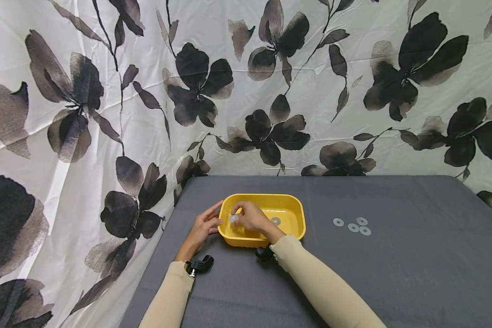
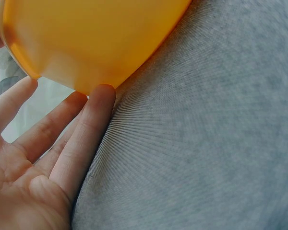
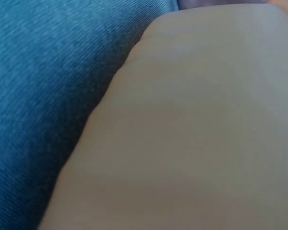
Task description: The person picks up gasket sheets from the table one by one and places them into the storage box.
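Observation:
A yellow plastic tray (image 1: 263, 197) with rounded corners sits on the grey cloth. My left hand (image 1: 201, 230) rests against its left end. In the left wrist view, the straight fingers (image 2: 89, 139) of that hand meet the tray's outer wall (image 2: 101, 43). Reaching over the near rim, my right hand (image 1: 252, 217) pinches a flat grey washer (image 1: 234, 218) above the tray's left part. Another washer (image 1: 276, 221) lies on the tray floor, partly behind the right wrist. The right wrist view is mostly filled by a beige sleeve (image 3: 182, 124), so the right fingers are hidden there.
Several loose washers (image 1: 353, 228) lie on the grey cloth-covered table (image 1: 393, 273) to the right of the tray. A white curtain (image 1: 238, 91) with dark flowers hangs behind the table and along its left side. Both wrists wear black camera mounts (image 1: 201, 264).

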A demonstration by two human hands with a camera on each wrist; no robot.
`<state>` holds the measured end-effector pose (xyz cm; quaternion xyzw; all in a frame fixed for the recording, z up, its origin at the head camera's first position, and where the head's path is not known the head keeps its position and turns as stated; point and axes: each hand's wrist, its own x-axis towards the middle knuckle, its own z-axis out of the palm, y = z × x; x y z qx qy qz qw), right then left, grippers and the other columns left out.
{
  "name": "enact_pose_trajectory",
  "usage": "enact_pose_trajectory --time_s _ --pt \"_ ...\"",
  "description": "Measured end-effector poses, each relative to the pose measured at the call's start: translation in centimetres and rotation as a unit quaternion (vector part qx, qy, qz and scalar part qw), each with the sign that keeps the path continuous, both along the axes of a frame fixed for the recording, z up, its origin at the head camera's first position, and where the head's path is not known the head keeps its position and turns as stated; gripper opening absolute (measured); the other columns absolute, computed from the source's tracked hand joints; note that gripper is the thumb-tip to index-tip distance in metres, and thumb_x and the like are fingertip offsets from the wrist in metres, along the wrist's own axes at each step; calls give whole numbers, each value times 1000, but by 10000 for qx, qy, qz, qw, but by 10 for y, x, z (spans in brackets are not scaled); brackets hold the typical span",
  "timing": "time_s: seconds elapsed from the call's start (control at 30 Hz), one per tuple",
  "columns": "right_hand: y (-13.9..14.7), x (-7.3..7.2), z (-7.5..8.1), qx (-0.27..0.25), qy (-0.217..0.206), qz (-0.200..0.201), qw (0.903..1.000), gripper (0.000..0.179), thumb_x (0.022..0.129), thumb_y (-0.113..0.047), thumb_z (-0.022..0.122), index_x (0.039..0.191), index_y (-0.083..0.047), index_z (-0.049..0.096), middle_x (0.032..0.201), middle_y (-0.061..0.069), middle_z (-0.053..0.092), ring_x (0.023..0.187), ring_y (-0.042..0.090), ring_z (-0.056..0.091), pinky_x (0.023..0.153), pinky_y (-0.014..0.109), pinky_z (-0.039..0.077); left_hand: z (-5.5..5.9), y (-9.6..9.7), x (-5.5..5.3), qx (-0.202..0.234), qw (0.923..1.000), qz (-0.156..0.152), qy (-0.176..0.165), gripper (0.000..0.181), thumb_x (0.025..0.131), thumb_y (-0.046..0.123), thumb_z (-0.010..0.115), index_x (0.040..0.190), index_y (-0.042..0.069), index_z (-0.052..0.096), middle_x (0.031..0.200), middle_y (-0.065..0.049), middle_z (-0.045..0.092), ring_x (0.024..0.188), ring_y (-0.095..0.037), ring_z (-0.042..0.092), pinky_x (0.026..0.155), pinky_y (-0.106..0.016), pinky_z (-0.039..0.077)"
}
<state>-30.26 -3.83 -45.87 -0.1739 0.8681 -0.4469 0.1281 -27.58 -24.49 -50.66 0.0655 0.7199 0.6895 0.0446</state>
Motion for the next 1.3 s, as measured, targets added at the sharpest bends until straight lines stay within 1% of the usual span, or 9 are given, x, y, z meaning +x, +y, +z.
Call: enact_pose_trajectory --time_s 0.17,0.5,0.7,0.83,0.93,1.03,1.1,1.2,1.3 --pt "0 -3 -3 136 58 70 9999 22 85 -5 79 105 -9 70 69 2 51 57 14 44 52 24 36 0 2 0 -38 10000 11 26 64 92 6 60 153 23 50 151 -20 54 119 -24 65 82 -35 63" --pt "-1 -8 -6 349 25 -24 9994 24 85 -7 80 107 -10 71 71 2 54 59 15 47 54 25 37 1 2 0 -76 10000 13 37 64 93 6 60 154 22 49 151 -21 53 122 -28 64 83 -35 63" --pt "0 -6 -5 244 43 -41 9997 26 84 -7 81 108 -8 71 73 3 56 60 15 48 54 24 38 3 2 0 -85 9999 -64 47 65 93 6 60 155 22 47 151 -22 53 124 -33 63 84 -36 63" --pt "3 -4 -4 52 -43 -145 9999 23 90 -9 75 112 -8 70 77 5 61 61 16 50 55 25 41 1 2 0 -31 10000 -24 46 64 93 5 59 154 23 49 150 -21 54 124 -34 63 82 -35 63" --pt "6 -2 0 -169 -26 -250 9995 19 93 -12 71 112 -9 70 79 6 62 61 16 51 55 25 41 -1 2 0 -14 10000 31 40 64 92 5 60 153 22 50 149 -21 56 123 -32 64 82 -35 63" --pt "14 1 7 -406 96 -322 9986 18 92 -13 73 109 -9 71 78 7 60 60 16 49 54 25 40 -2 2 0 -3 10000 34 29 64 92 5 60 153 22 50 149 -21 56 119 -28 66 82 -35 63" --pt "23 4 13 -531 208 -282 9980 17 93 -14 74 109 -8 72 79 7 60 61 16 49 54 25 40 -2 1 0 -22 10000 42 11 63 92 6 61 152 23 51 149 -20 55 118 -25 66 82 -35 63" --pt "45 8 25 -742 378 -50 9965 17 94 -15 72 109 -9 71 81 6 60 64 16 50 57 25 42 -2 0 0 -41 10000 24 21 63 92 7 61 152 25 51 150 -18 55 118 -26 66 82 -34 63" --pt "74 11 36 -964 620 360 9928 18 96 -16 70 112 -8 70 82 6 61 68 16 52 61 26 44 -1 -1 0 -47 10000 -6 53 63 92 7 60 152 25 51 151 -19 53 121 -31 65 81 -33 63"
